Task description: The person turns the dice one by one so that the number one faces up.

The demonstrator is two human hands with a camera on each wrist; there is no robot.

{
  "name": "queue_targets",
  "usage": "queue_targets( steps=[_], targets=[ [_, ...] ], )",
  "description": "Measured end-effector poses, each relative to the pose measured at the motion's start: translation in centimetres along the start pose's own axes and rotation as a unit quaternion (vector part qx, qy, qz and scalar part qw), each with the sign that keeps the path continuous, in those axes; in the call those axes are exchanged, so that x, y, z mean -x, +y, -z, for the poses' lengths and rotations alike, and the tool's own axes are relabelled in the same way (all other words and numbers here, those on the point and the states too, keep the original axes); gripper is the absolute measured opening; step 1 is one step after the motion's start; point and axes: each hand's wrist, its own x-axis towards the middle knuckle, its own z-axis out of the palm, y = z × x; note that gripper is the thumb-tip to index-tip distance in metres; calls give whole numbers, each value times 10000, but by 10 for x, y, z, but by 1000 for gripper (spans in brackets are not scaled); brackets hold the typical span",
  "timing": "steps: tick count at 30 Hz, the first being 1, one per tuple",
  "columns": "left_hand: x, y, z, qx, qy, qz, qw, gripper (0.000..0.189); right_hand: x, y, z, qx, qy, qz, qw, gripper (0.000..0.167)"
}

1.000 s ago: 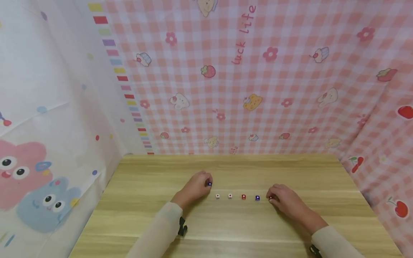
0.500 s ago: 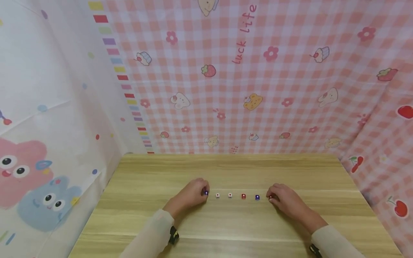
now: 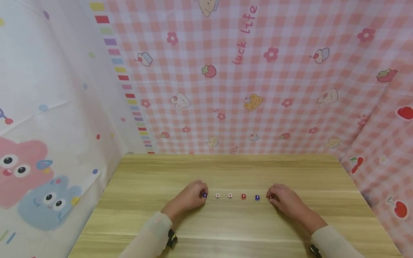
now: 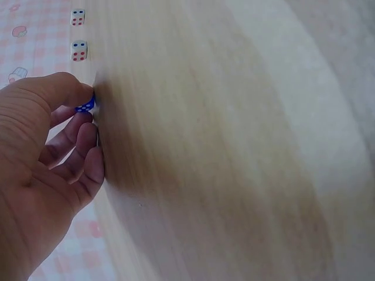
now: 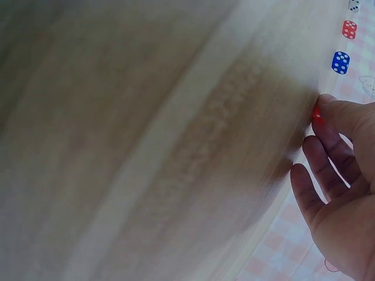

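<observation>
My left hand [image 3: 191, 195] pinches a blue die [image 4: 85, 106] between thumb and fingers, down at the tabletop at the left end of a row of dice. To its right stand two white dice [image 3: 217, 196] [image 3: 230, 196], then a red die [image 3: 243, 196] and a blue die [image 3: 257, 197]. At the row's right end, my right hand [image 3: 285, 200] holds another red die [image 5: 317, 115] between thumb and forefinger, mostly covered by the fingers. Its other fingers are spread loosely in the right wrist view.
The dice stand on a wood-grain table [image 3: 232, 222]. A pink checked cloth [image 3: 226, 86] hangs behind its far edge and on the right, and a white printed cloth [image 3: 64, 118] hangs on the left. Dark wrist straps [image 3: 172, 238] show at the sleeves.
My left hand has come toward me and slightly left with the blue die, into line with the row. The right hand and the other dice stay in place.
</observation>
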Motion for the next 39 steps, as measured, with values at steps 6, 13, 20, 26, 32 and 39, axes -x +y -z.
queue_targets(
  steps=[6, 13, 20, 26, 32, 39],
  targets=[
    [0, -1, 0, 18, 4, -3, 10000, 11, 0, 0, 0, 7, 92, 69, 9999, 21],
    [0, -1, 0, -4, 7, -14, 10000, 11, -1, 0, 1, -32, -47, 21, 10000, 19],
    [-1, -1, -2, -57, 20, 7, 10000, 11, 0, 2, 2, -55, -157, -57, 9998, 19],
    [-1, -1, -2, -44, 18, 5, 10000, 11, 1, 1, 2, -19, -130, 4, 9999, 18],
    [-1, -1, -1, -93, 67, -9, 9999, 12, 1, 0, 2, -58, -63, 24, 10000, 20],
    [2, -1, -2, -89, 86, -7, 9999, 12, 2, -1, 1, -81, -84, 24, 9999, 20]
  ],
)
